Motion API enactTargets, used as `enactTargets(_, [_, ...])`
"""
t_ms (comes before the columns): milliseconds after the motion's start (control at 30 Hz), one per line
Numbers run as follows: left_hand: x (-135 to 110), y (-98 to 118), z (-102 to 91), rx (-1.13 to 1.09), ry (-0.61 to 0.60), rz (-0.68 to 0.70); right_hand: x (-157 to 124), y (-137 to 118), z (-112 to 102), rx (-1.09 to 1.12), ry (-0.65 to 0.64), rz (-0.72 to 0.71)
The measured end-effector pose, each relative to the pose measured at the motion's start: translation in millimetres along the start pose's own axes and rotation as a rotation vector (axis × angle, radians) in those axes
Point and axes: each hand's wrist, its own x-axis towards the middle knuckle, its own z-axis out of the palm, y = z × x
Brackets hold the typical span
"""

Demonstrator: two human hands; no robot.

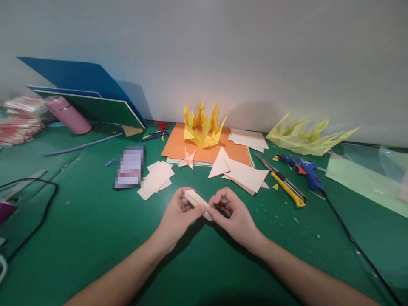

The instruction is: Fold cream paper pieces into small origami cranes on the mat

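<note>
A narrow folded strip of pale pink paper (195,199) slants between my hands, above the green table. My left hand (180,210) pinches it along its length, thumb on top. At its near right end, the thumb and fingertips of my right hand (232,209) close on the same paper. Just beyond lie a small pale pink folded star shape (188,159) and a folded paper triangle (219,163). Loose pale pink paper pieces lie on both sides, one group (157,178) to the left and another (247,175) to the right.
A yellow paper crown (204,134) stands on orange sheets (174,142). Rightward lie a yellow cutter (285,187), a blue glue gun (304,170) with its cord, and a pale yellow paper crown (306,138). Leftward are a phone (130,167), a pink bottle (68,114) and leaning boards (79,80).
</note>
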Motion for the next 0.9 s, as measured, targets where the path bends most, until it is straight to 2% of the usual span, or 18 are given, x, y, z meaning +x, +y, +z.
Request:
enactTargets(167, [-0.1,-3.2,-0.2,-0.073,-0.039,-0.062,-0.2,-1.3,0.2,0.034,-0.027,0.004])
enactTargets(333, [0.9,-3.4,-1.5,-0.100,-0.084,-0.038,-0.1,1.3,-2.0,0.096,-0.028,0.058])
enactTargets(433, [1.8,-3.7,-2.3,-0.067,-0.084,-0.001,0.3,2.9,-2.6,0.129,-0.040,0.093])
enactTargets(733, [-0.4,-4.2,-0.3,-0.029,-0.080,0.001,-0.7,0.0,-0.9,0.086,-0.049,0.068])
enactTargets(900, [0.0,-4.1,0.6,-0.005,-0.060,0.015,-0.2,2.4,-2.1,0.084,-0.099,0.068])
